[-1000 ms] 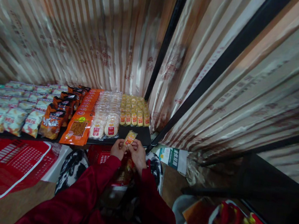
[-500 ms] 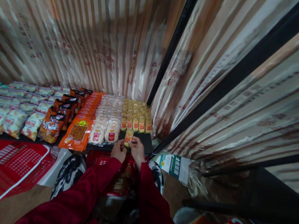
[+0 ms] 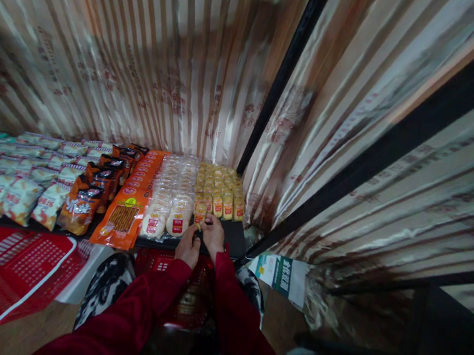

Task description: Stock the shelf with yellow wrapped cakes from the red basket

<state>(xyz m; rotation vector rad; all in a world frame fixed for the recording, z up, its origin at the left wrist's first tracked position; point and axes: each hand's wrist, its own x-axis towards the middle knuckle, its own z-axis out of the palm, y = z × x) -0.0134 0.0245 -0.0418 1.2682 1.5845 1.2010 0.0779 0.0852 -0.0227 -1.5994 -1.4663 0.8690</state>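
Note:
A small yellow snack packet [image 3: 200,213] with a red label stands at the front left of the rows of matching yellow packets [image 3: 220,190]. My right hand [image 3: 213,237] pinches its lower right side. My left hand [image 3: 187,247] is closed at its bottom edge, fingertips together. Just left of my hands lie rows of round white rice crackers [image 3: 178,221] in clear wrappers. Both hands are over the bare front strip of the black shelf [image 3: 233,240].
Orange stick-snack bags [image 3: 122,215], dark orange bags [image 3: 80,210] and white snack bags [image 3: 22,197] fill the shelf leftward. A red basket [image 3: 13,277] sits below at left. Black posts [image 3: 287,68] and striped curtain [image 3: 188,79] close off the back and right.
Both hands have moved the yellow packet forward and slightly left, from the front strip up against the front of the yellow rows. The view has shifted a little.

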